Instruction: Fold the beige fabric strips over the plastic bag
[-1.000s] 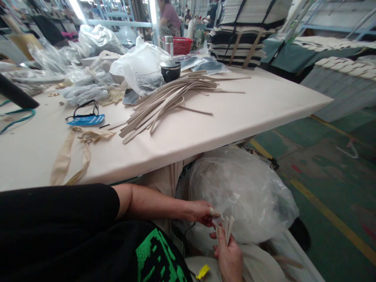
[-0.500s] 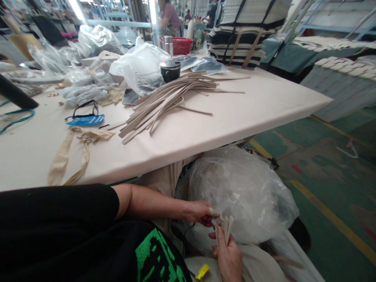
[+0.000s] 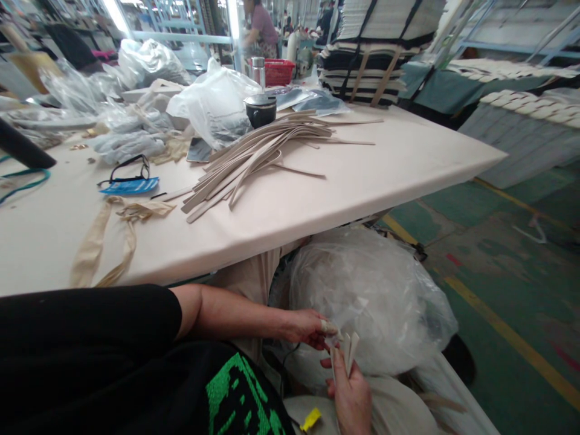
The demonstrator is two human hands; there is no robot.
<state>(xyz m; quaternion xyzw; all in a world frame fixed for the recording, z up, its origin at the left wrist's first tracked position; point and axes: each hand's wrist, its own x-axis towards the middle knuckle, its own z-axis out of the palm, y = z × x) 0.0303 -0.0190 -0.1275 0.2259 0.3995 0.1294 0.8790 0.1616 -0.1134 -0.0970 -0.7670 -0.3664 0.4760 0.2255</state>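
Observation:
My right hand (image 3: 351, 399) sits low at the bottom edge, below the table, shut on a few thin cream strips (image 3: 348, 351) that stand upright between its fingers. My left hand (image 3: 306, 326) reaches across from the left, a taped fingertip pinching the top of those strips. Both hands work right in front of a large clear plastic bag (image 3: 376, 296) stuffed with pale material on the floor. A small yellow tag (image 3: 312, 418) lies near my right wrist.
A cream table (image 3: 408, 163) carries a fan of long beige strips (image 3: 254, 154), a black cup (image 3: 260, 110), glasses on a blue card (image 3: 129, 178), cloth ribbons (image 3: 109, 235) and plastic bags (image 3: 215, 103). Stacked fabric (image 3: 376, 54) stands behind. A person works at the far back.
The view has shifted slightly left and down. Both hands stay at the strips with almost no movement.

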